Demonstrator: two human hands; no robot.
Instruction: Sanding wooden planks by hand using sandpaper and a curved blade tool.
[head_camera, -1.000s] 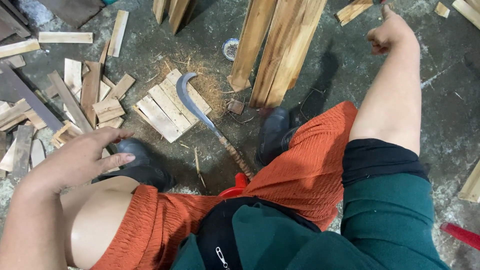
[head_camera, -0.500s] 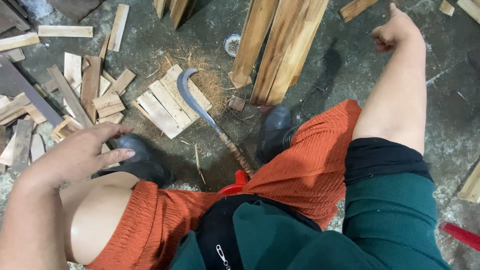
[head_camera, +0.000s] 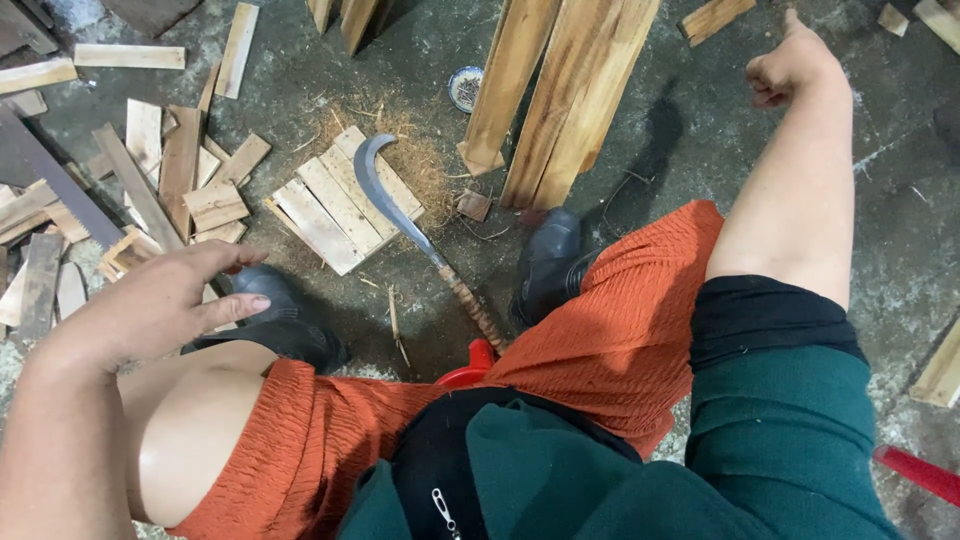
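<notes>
My left hand (head_camera: 165, 300) hovers open and empty over my knee; the curved steel sickle with a wrapped wooden handle (head_camera: 415, 235) lies on the concrete floor (head_camera: 900, 230), tip up-left across the slats, handle toward me: probably heavy, stiff, best gripped by the handle; my right hand (head_camera: 790, 65) is loosely curled, empty

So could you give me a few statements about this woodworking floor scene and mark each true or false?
1. The curved steel sickle lies on a small pad of pale wooden slats. True.
2. The left hand grips the sickle's handle. False: it hovers open above the knee, holding nothing.
3. The right hand reaches out toward the far right, away from the sickle. True.
4. The long wooden planks lie flat beside the left hand. False: they stand at the top centre.
</notes>
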